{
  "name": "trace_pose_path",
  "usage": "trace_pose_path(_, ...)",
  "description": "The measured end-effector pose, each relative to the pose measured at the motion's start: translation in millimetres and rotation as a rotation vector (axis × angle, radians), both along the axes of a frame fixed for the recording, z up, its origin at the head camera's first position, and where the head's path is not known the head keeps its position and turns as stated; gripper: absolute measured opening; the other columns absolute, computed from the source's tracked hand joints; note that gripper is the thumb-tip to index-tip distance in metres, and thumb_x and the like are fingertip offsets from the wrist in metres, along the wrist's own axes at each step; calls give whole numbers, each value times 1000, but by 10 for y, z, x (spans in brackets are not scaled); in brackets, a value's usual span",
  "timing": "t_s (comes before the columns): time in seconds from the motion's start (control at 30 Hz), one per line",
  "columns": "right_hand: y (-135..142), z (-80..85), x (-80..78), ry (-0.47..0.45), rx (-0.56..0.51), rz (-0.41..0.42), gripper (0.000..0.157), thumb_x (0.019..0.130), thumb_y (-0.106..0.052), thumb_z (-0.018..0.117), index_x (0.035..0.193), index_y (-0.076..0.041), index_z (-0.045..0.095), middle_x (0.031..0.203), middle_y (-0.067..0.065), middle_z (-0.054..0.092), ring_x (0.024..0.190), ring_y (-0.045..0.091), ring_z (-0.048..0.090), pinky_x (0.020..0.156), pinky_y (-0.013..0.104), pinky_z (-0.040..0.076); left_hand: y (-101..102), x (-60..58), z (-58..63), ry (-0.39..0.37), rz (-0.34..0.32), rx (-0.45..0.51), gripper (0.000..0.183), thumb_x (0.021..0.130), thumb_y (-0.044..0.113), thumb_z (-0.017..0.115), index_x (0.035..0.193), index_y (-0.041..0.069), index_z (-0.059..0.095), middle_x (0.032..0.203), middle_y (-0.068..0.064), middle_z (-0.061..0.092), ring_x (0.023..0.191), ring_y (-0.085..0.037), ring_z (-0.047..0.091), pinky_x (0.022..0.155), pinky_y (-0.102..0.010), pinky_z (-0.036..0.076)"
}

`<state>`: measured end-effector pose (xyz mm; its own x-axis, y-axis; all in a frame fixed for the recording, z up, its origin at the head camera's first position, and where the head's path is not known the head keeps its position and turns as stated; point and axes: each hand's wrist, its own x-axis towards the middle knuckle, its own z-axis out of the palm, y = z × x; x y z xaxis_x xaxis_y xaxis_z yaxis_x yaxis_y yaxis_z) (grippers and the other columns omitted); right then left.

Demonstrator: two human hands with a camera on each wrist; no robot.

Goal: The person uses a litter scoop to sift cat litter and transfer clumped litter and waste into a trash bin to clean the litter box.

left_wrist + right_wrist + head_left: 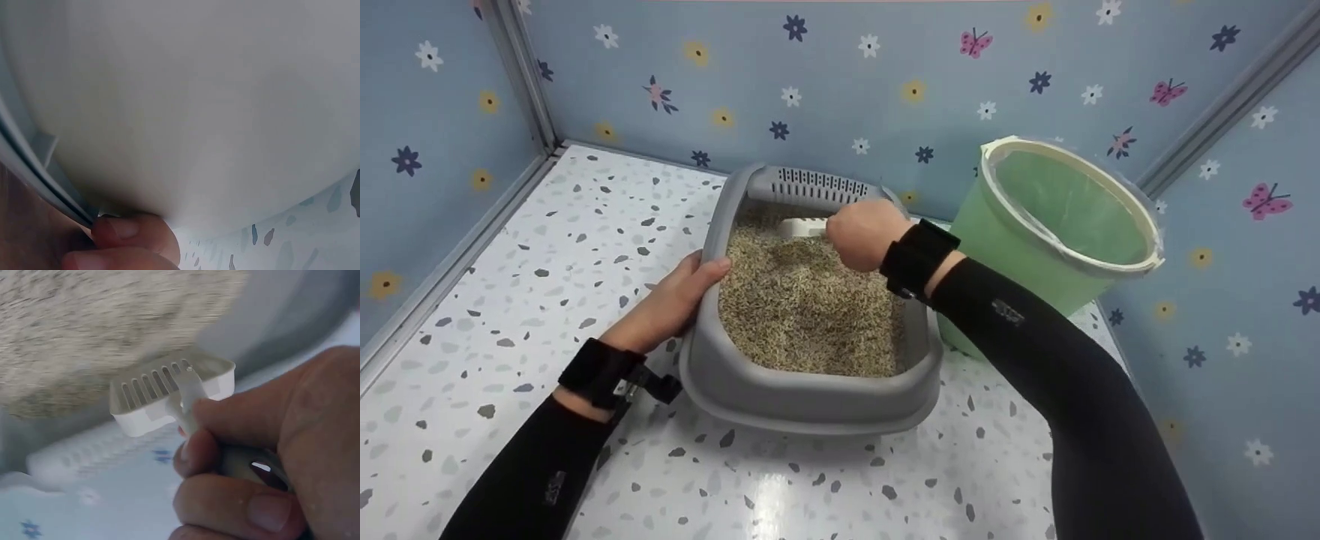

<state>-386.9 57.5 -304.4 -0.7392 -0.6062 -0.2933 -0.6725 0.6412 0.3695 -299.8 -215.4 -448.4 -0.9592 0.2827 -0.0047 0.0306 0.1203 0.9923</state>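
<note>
A grey litter box (810, 401) stands on the floor, filled with tan granular litter (825, 315). My left hand (679, 292) grips its left rim, thumb on top; in the left wrist view the fingertips (135, 233) curl under the rim against the outer wall (197, 112). My right hand (866, 234) is over the far part of the box and holds a white slotted litter scoop (802, 227) by its handle. In the right wrist view the scoop (174, 391) shows open slots and no clumps in its head, with fingers wrapped round the handle.
A green bin (997, 247) with a cream rim and a clear liner stands to the right of the box, behind my right forearm. Patterned blue wall panels (825, 75) close in the back and sides. The floor (547, 300) is white with speckles.
</note>
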Motion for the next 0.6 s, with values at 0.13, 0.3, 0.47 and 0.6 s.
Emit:
trace_pose_path(0.13, -16, -189, -118, -5, 16, -5, 30, 109, -6, 54, 81, -13, 48, 70, 0, 39, 62, 19, 39, 53, 38, 39, 17, -9, 1, 1, -2, 2, 75, 115, 59, 47, 164, 4, 35, 118, -31, 62, 82, -37, 74, 64, -43, 65)
trace_pose_path(0.3, -21, -148, -56, -97, 6, -17, 34, 110, -10, 53, 78, -16, 43, 71, 0, 39, 64, 21, 42, 59, 42, 44, 40, -16, 28, 5, -8, 9, 75, 115, 60, 48, 164, 4, 35, 120, -32, 61, 85, -42, 74, 68, -46, 67)
trace_pose_path(0.47, -54, 35, 150, -168, 9, 10, 28, 103, -7, 57, 79, -17, 44, 77, 2, 46, 69, 22, 48, 64, 47, 53, 11, -4, 24, -10, -17, 11, 76, 114, 62, 47, 165, 6, 33, 123, -33, 61, 90, -47, 74, 69, -48, 68)
trace_pose_path(0.6, -75, 139, 368, -165, 7, 20, 28, 101, -6, 58, 78, -17, 46, 74, 0, 46, 66, 21, 48, 62, 49, 57, 3, 0, 7, -4, -17, 7, 77, 114, 63, 46, 166, 7, 33, 126, -34, 63, 92, -47, 75, 71, -49, 68)
